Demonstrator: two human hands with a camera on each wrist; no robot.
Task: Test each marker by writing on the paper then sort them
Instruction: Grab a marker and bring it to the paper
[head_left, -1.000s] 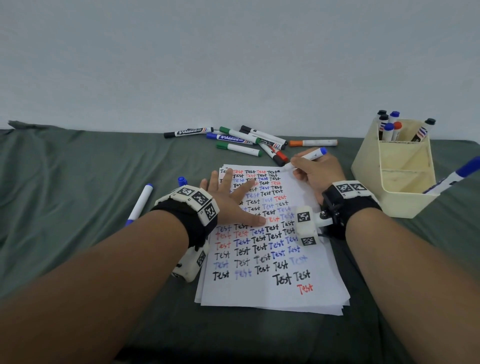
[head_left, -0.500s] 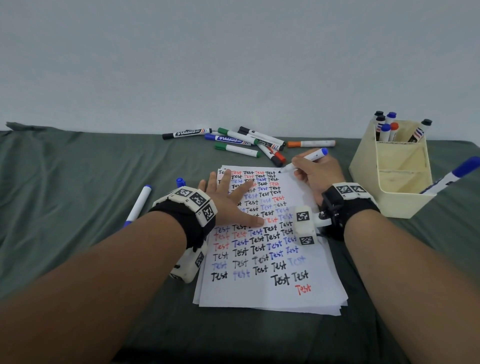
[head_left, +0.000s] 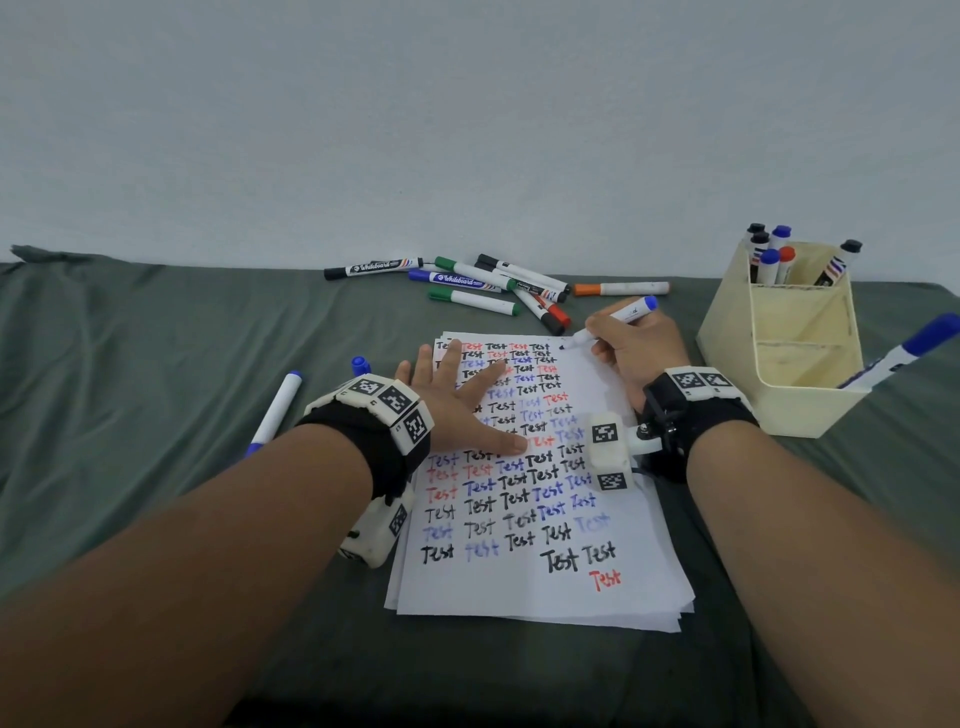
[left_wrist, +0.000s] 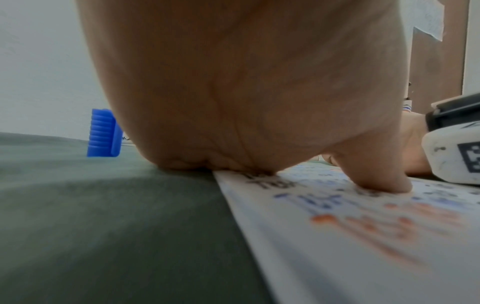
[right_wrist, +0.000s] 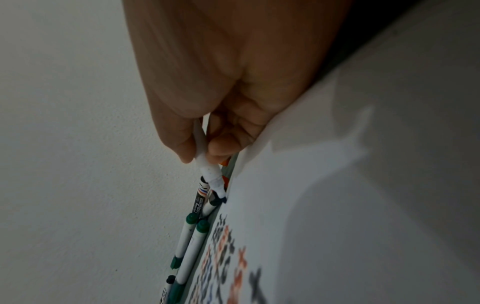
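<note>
A stack of white paper (head_left: 639, 587) filled with rows of "Test" in black, red and blue lies on the green cloth. My left hand (head_left: 457, 405) lies flat on it with fingers spread, and its thumb (left_wrist: 374, 174) presses the sheet (left_wrist: 363, 246). My right hand (head_left: 631, 345) pinches an uncapped white marker with a blue end (head_left: 618, 319), tip touching the paper's top right corner. In the right wrist view the marker (right_wrist: 207, 172) sits between thumb and fingers, tip on the paper (right_wrist: 337, 205). The blue cap (head_left: 359, 365) (left_wrist: 103, 133) stands left of my left hand.
Several capped markers (head_left: 483, 286) lie in a heap behind the paper, an orange one (head_left: 621, 287) to their right. A cream organizer (head_left: 795, 358) at right holds several markers in the back and a blue one (head_left: 904, 353) in front. Another blue marker (head_left: 275, 410) lies at left.
The marker tip has come down a little onto the paper's top right corner. My left hand has stayed flat on the sheet.
</note>
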